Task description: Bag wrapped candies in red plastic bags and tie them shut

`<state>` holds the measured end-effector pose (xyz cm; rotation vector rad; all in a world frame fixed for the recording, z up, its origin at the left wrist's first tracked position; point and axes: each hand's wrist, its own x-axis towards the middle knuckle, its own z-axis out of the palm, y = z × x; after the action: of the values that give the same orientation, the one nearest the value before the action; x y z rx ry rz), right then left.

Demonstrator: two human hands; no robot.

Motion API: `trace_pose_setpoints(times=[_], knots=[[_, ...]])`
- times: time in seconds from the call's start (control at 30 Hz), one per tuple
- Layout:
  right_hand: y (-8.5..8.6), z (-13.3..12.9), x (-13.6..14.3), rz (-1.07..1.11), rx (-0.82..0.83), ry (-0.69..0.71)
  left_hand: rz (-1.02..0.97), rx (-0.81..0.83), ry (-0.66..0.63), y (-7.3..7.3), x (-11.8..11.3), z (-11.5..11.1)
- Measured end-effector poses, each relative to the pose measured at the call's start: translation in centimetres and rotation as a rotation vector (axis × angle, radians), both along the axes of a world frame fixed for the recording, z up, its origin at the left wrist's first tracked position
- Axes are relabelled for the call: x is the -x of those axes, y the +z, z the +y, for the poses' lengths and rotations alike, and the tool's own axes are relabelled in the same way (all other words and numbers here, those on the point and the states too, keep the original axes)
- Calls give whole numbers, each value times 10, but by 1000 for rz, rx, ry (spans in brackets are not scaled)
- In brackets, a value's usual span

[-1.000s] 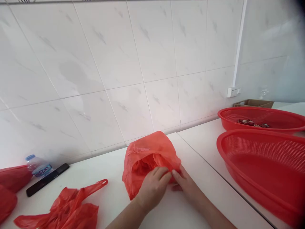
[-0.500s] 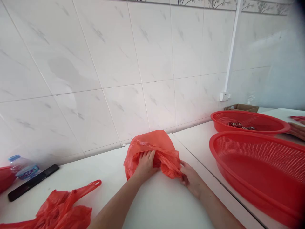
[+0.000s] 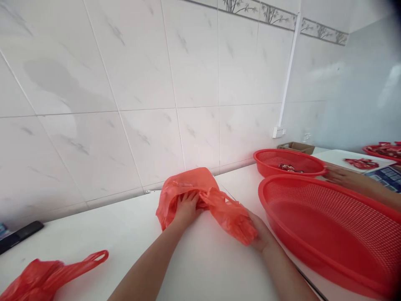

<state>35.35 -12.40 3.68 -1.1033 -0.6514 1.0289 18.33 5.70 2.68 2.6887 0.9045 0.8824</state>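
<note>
A red plastic bag [image 3: 194,177] lies puffed up on the white table [image 3: 203,267], close to the wall. My left hand [image 3: 187,209] reaches into its mouth with the fingers spread, the tips partly inside the film. On the right side, my right hand [image 3: 260,234] grips a bunched part of the same bag, stretched out toward the red baskets; its fingers are mostly behind the plastic. What the bag contains, if anything, is hidden. Another red plastic bag [image 3: 40,274] with a looped handle lies crumpled at the lower left, apart from both hands.
A large red basket [image 3: 313,217] stands close to my right hand. Behind it, another red basket [image 3: 266,167] holds small dark pieces [image 3: 290,168], with a co-worker's hand [image 3: 341,175] at its rim. A black phone-like object [image 3: 21,236] lies far left.
My right hand has pulled its part of the bag out to the right and toward me. My left hand stays at the bag's mouth. The view has turned right, showing the co-worker's hand more fully.
</note>
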Motion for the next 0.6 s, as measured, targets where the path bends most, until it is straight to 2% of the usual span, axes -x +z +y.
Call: trace_pose_setpoints(times=[0.1, 0.17, 0.23, 0.3, 0.37, 0.47, 0.53, 0.6], knots=[[0, -2, 0, 142, -84, 113, -52, 48, 143, -3, 9, 22], [-2, -2, -1, 86, -59, 67, -100, 65, 190, -2, 20, 31], [-5, 0, -1, 43, -36, 27, -150, 70, 174, 0, 32, 27], [-7, 2, -2, 56, -55, 12, -194, 84, 107, 2, 38, 11], [-8, 4, 0, 95, -84, 34, -217, 134, 4, 3, 36, -17], [-6, 4, 6, 198, -113, 166, -213, 289, -171, 3, 20, -65], [-4, 3, 12, 238, -109, 238, -268, 530, -273, 3, 7, -92], [-3, 1, 17, 171, -90, 197, -394, 828, -330, 4, -2, -108]])
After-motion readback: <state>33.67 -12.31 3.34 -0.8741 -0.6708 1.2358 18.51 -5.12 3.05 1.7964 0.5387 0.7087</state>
